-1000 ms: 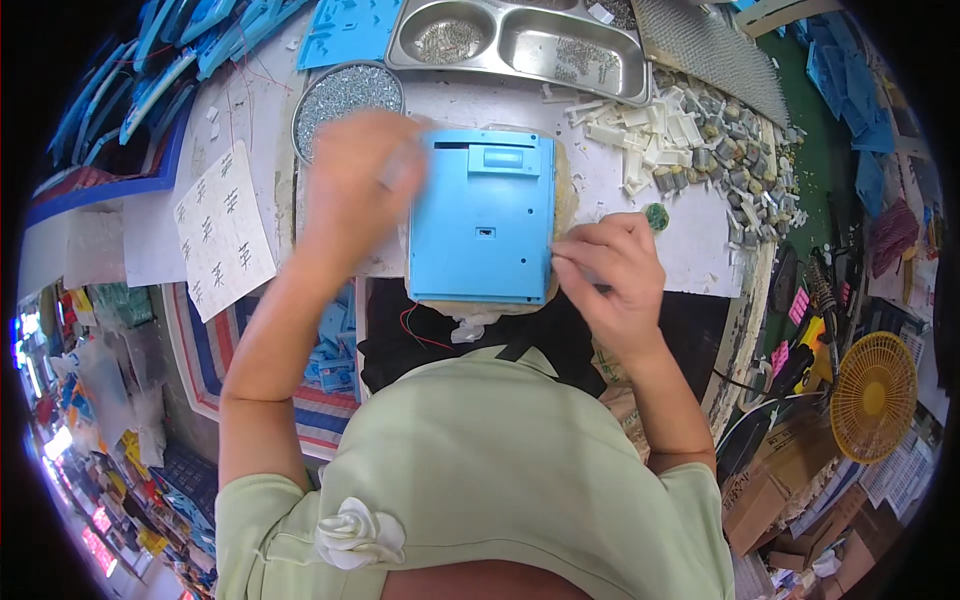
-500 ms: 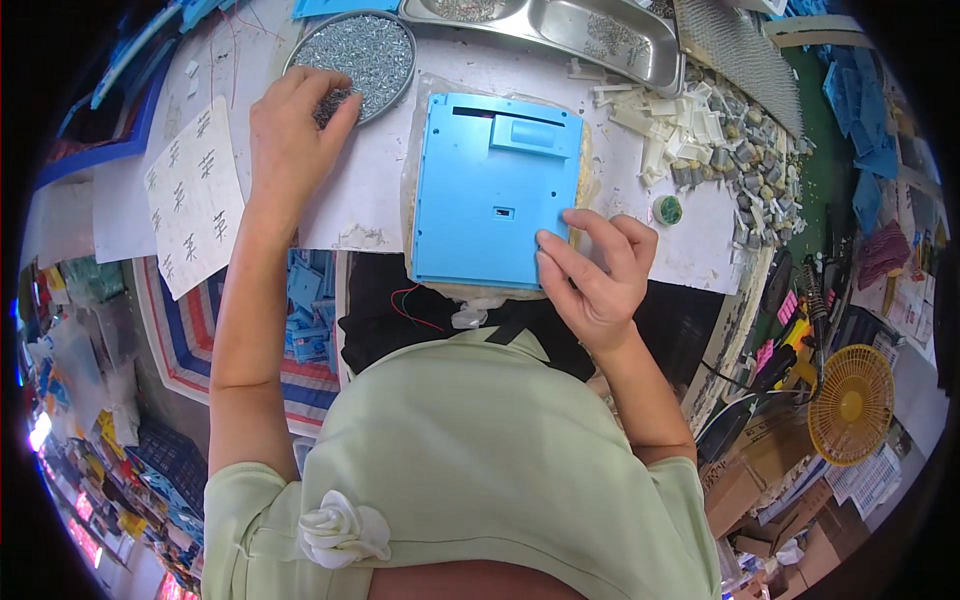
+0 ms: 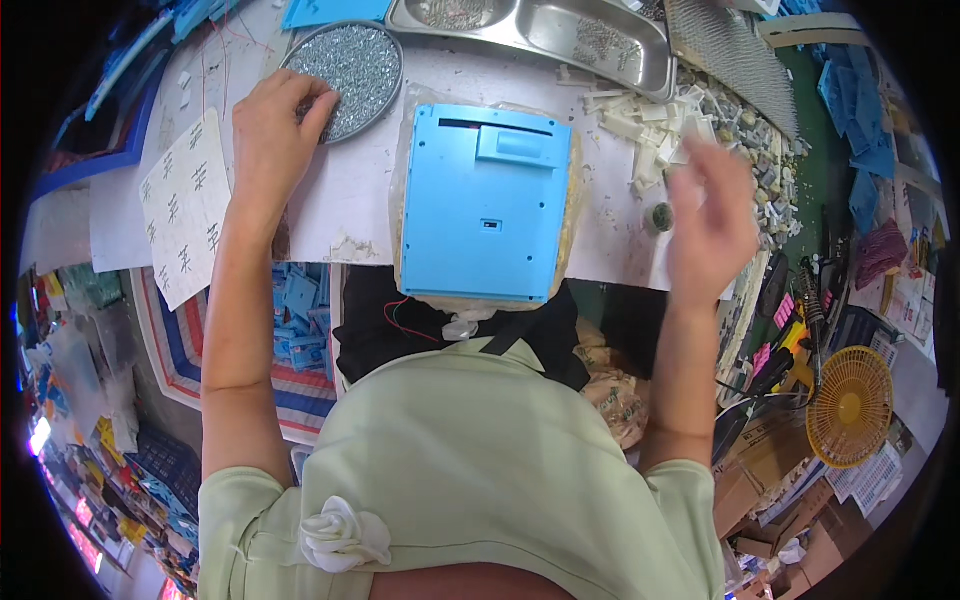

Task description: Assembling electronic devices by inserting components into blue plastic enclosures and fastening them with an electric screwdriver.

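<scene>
Our left hand (image 3: 268, 135) is at the dish (image 3: 401, 85), with its bent fingers over the near left part of the screws (image 3: 355, 70) inside. The thumb and forefinger come close together there, but we cannot tell whether they pinch a screw. Our right hand (image 3: 712, 225) is raised over the right side of the bench (image 3: 335, 205). It is blurred; its fingers look loosely parted, and we cannot tell whether they hold anything.

The blue panel (image 3: 480, 255) lies between the two sets of fingers, touched by neither: to the right of the left fingers and nearer us, and to the left of the right fingers, apart from them. It rests flat on a cushion (image 3: 575, 190), with a long slot and a raised block toward its far edge and a small opening near its middle. Thin wires (image 3: 405, 328) hang at its near edge, well to the left of the right fingers and on our side of them.

A green roll (image 3: 660, 217) sits just left of the right thumb. White parts (image 3: 650, 125) lie heaped just beyond the right fingers, partly hidden by them, and grey parts (image 3: 778, 185) spread to their right. Farther off, beyond both sets of fingers, is the steel tray (image 3: 513, 32). A paper sheet (image 3: 185, 215) lies left of the left fingers, nearer us. A striped bag (image 3: 185, 335) with blue parts (image 3: 300, 305) stands below the bench edge, on our side of those fingers.
</scene>
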